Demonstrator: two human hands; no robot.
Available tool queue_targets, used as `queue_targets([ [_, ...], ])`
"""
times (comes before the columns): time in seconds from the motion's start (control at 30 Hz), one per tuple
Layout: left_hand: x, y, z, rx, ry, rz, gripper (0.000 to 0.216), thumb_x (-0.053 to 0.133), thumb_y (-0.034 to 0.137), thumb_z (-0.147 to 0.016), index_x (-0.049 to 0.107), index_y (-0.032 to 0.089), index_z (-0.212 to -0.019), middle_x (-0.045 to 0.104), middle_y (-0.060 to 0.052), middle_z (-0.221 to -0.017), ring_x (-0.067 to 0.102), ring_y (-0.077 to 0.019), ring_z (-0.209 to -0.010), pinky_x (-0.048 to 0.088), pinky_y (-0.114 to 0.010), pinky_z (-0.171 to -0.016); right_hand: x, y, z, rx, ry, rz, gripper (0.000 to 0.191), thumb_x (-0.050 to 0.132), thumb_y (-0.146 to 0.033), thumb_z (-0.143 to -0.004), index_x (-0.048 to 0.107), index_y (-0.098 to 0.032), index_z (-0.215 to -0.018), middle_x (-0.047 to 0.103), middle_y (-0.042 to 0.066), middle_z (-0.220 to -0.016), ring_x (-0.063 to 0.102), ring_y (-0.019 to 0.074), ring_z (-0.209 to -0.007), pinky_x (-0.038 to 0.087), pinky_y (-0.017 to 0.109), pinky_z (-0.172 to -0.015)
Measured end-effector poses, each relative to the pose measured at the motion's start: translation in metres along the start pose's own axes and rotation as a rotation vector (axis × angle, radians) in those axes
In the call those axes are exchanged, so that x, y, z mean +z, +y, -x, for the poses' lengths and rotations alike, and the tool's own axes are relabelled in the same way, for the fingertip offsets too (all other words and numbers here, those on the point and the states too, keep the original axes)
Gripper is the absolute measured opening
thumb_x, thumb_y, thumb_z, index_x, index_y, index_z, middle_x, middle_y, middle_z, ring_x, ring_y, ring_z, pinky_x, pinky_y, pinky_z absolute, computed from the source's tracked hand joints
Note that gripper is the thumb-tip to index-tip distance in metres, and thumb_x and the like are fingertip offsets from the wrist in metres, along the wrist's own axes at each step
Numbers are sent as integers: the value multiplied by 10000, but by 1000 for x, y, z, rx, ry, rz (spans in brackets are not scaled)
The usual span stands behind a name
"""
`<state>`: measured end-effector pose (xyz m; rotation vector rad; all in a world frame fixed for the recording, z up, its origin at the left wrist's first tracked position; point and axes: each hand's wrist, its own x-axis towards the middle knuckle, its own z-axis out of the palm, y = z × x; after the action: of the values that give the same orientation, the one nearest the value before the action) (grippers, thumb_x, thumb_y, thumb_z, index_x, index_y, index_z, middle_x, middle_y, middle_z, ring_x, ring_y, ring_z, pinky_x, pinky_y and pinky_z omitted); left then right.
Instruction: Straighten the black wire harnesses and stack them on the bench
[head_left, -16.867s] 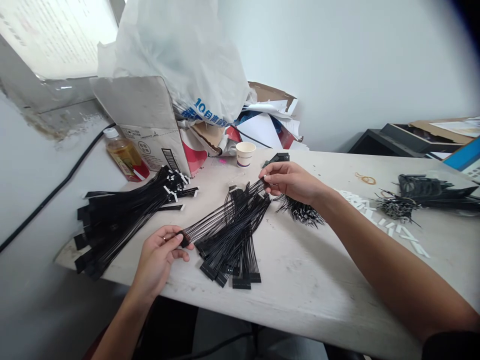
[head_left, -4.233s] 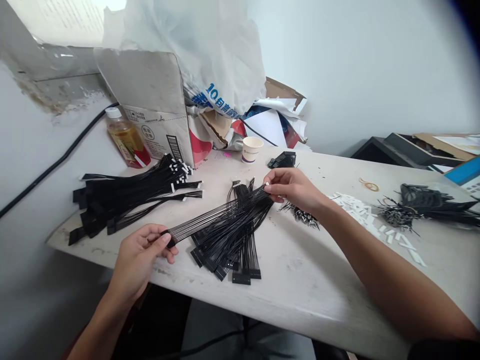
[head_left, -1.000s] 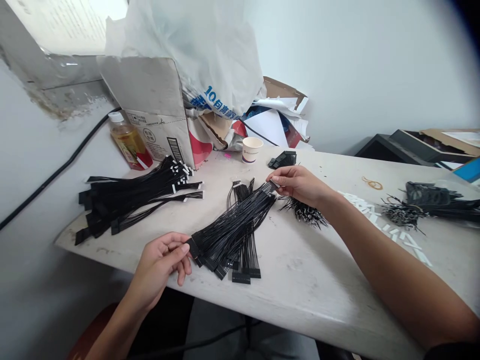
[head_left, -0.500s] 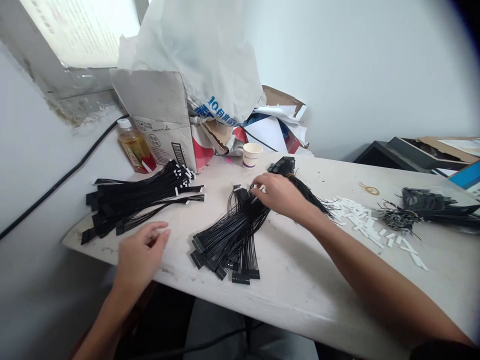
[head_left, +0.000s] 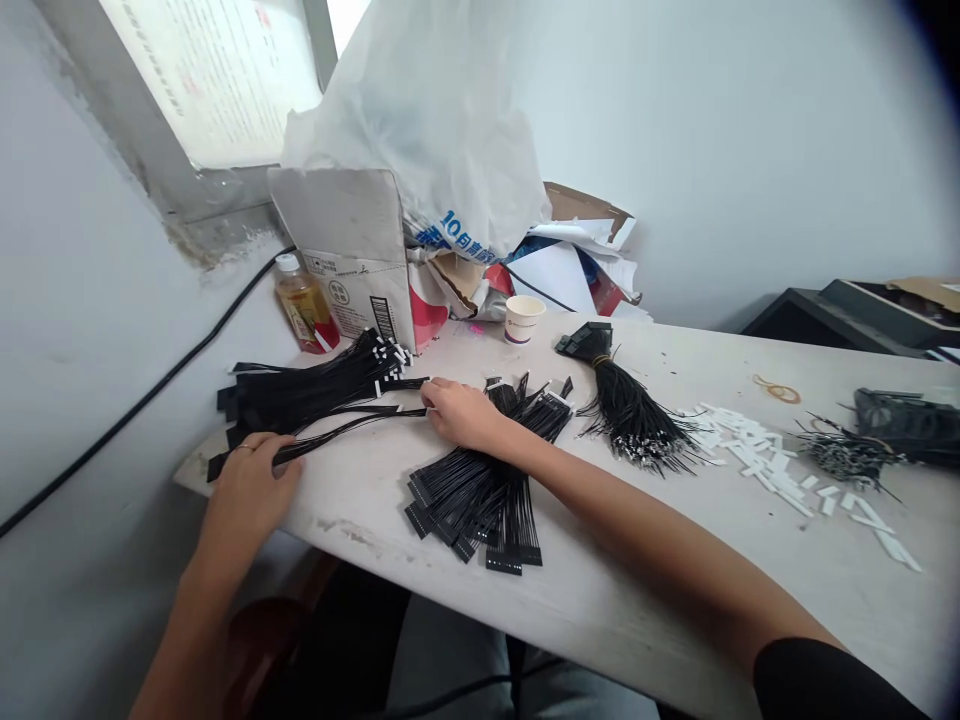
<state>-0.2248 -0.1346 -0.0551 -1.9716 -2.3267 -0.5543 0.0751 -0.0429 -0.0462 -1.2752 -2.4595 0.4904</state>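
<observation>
A pale, scuffed tabletop (head_left: pixel 600 595) lies bare toward five o'clock of the view, its near edge running from eight to five. The left pile of thin black cables (head_left: pixel 300 390) sits at nine o'clock, reaching from one hand toward the other. A fanned pile (head_left: pixel 465 490) spreads at six, partly under the right forearm (head_left: pixel 645 525). The left hand (head_left: pixel 251 490) curls at the left pile's near end; the right hand (head_left: pixel 459 415) bunches fingertips by its white-tipped ends. Whether either pinches strands, I cannot tell. Rectangular black connectors (head_left: pixel 503 562) cap the fanned pile.
</observation>
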Motion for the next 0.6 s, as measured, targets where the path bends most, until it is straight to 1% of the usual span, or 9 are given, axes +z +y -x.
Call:
queue_targets([
  [0.07, 1, 0, 1, 35, -28, -15, 444, 472, 395, -894, 740, 143, -1143, 707, -165, -1244, 680, -338, -965, 503, -494, -969, -6, 4, 2, -39, 11, -74, 145, 522, -80, -895, 607, -166, -974, 719, 103, -1064, 687, 212, -966, 517, 318, -824],
  [0.13, -2, 3, 3, 68, -52, -31, 432, 468, 396, -895, 752, 150, -1108, 723, -160, -1207, 673, -356, -1021, 499, -503, -980, -14, 10, 3, -67, 33, -207, 66, 539, -127, -916, 566, -179, -947, 712, 61, -974, 679, 160, -869, 535, 283, -770],
  [0.2, -6, 7, 6, 92, -67, -41, 406, 482, 396, -886, 764, 168, -1068, 738, -145, -1187, 657, -371, -1076, 498, -512, -981, -20, 15, 4, -83, 70, -490, 31, 557, -182, -917, 527, -190, -913, 684, 31, -865, 665, 138, -741, 546, 268, -656],
  [0.27, -9, 14, 10, 112, -73, -55, 390, 494, 389, -876, 768, 186, -1066, 746, -127, -1195, 648, -373, -1100, 496, -516, -978, -24, 19, 4, -81, 117, -839, 92, 585, -199, -885, 495, -201, -865, 637, -2, -751, 663, 138, -653, 537, 260, -554],
  [0.33, -10, 23, 14, 131, -88, -60, 382, 508, 382, -866, 763, 199, -1084, 746, -110, -1209, 652, -360, -1105, 499, -503, -972, -28, 21, 5, -51, 161, -1056, 134, 611, -182, -846, 479, -206, -835, 608, -20, -680, 681, 152, -623, 535, 256, -506],
  [0.4, -7, 30, 17, 143, -108, -48, 377, 518, 391, -866, 756, 204, -1090, 740, -100, -1214, 657, -347, -1124, 504, -479, -971, -32, 22, 5, -2, 184, -1118, 148, 625, -162, -824, 483, -202, -828, 608, -24, -649, 683, 151, -592, 530, 247, -475],
  [0.47, -3, 34, 19, 150, -117, -20, 382, 522, 410, -875, 745, 198, -1101, 728, -102, -1213, 656, -339, -1140, 501, -462, -987, -35, 23, 7, 28, 197, -1119, 145, 641, -165, -817, 499, -194, -830, 611, -25, -637, 665, 135, -559, 516, 234, -453],
  [0.53, 2, 34, 18, 159, -96, 30, 415, 519, 423, -883, 725, 184, -1153, 706, -114, -1247, 662, -326, -1108, 499, -451, -997, -40, 26, 8, 6, 214, -1107, 140, 660, -190, -821, 523, -187, -847, 613, -24, -649, 658, 122, -566, 518, 229, -464],
  [0.6, 6, 32, 15, 177, -69, 86, 464, 501, 421, -889, 699, 167, -1223, 686, -131, -1283, 669, -312, -1053, 497, -449, -999, -46, 28, 10, -64, 219, -1074, 159, 684, -226, -823, 536, -186, -863, 602, -27, -665, 661, 119, -595, 527, 234, -491],
])
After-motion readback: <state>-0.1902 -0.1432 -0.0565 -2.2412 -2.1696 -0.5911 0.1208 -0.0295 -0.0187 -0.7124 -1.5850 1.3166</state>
